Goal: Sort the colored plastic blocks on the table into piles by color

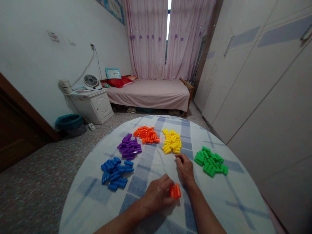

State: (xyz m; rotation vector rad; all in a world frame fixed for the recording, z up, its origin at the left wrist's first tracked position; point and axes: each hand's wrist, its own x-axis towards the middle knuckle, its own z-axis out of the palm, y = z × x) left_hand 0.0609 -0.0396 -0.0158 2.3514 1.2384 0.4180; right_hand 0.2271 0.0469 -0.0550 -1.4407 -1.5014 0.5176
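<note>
My left hand (158,192) is closed at the near middle of the round table. Its thumb and fingers grip a few orange tube-shaped plastic pieces (177,191), low over the cloth. My right hand (185,168) has its fingers curled just below the pile of yellow pieces (172,141); whether anything is inside them is hidden. To its right lies a heap of green pieces (211,161). A larger orange heap (146,134) sits at the far side, with purple pieces (129,148) and blue pieces (116,173) curving down the left.
A white and blue checked cloth (97,208) covers the table. Beyond it stand a bed (156,94), a white cabinet (99,105) with a fan (91,80), and a teal bin (70,122). A tall wardrobe (263,87) runs along the right.
</note>
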